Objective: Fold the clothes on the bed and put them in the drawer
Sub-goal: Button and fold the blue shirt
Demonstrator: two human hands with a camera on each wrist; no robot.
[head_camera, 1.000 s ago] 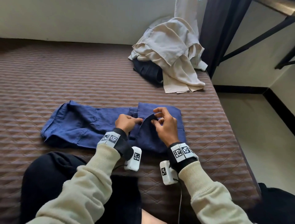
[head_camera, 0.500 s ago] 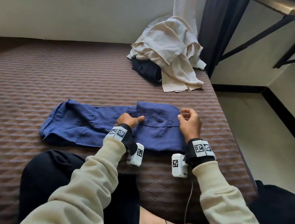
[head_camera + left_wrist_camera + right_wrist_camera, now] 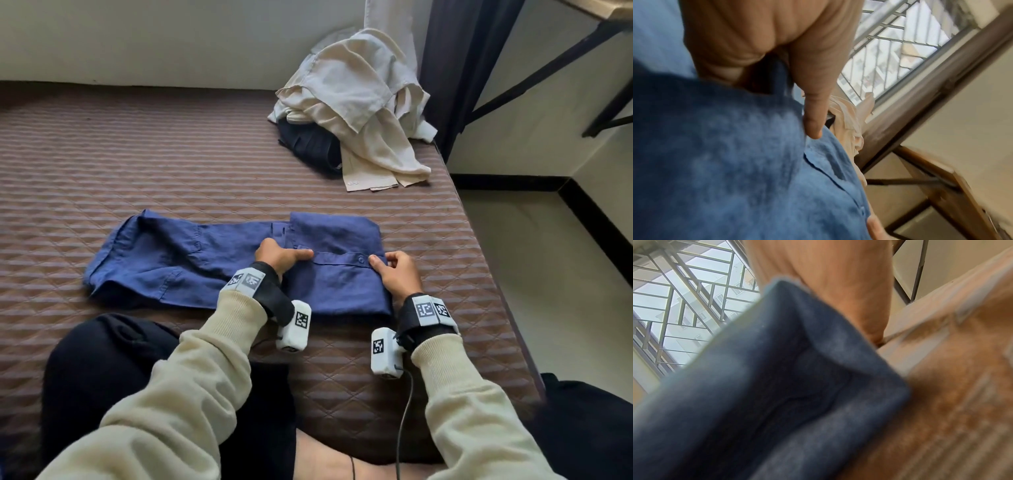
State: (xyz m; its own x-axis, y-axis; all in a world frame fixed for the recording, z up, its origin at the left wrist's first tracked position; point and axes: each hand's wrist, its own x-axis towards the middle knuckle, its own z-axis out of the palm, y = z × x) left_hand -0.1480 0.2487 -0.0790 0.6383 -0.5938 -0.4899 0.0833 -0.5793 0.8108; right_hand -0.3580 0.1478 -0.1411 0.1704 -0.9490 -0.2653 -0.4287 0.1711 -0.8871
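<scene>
- I see the bed [image 3: 171,154] first: a quilted, ribbed brown cover, flat and with some grip, so I expect cloth to stay where I lay it rather than slide.
- The blue shirt [image 3: 212,260] lies spread across the near part of the bed, its right end already doubled over into a squarer block with a buttoned placket across the top. It reads as thin woven cloth: light, limp, creasing easily, no stiffness of its own. I judge it needs support at both ends of any fold line, or the middle will sag.
- The cream garment [image 3: 359,102] sits heaped on a dark garment [image 3: 308,144] at the far right of the bed, well apart from the shirt, both unfolded.
- My left hand [image 3: 281,255] rests on the edge of the folded block, thumb stretched out flat along the placket and pressing it down; the other fingers are curled under, and I cannot tell what they hold.
- My right hand [image 3: 397,270] pinches the right edge of the block by the button, fingertips bent onto the cloth.
- The best hold, I think, is at hems and the doubled edge, where the layers give some body.
- No drawer is in view.
</scene>
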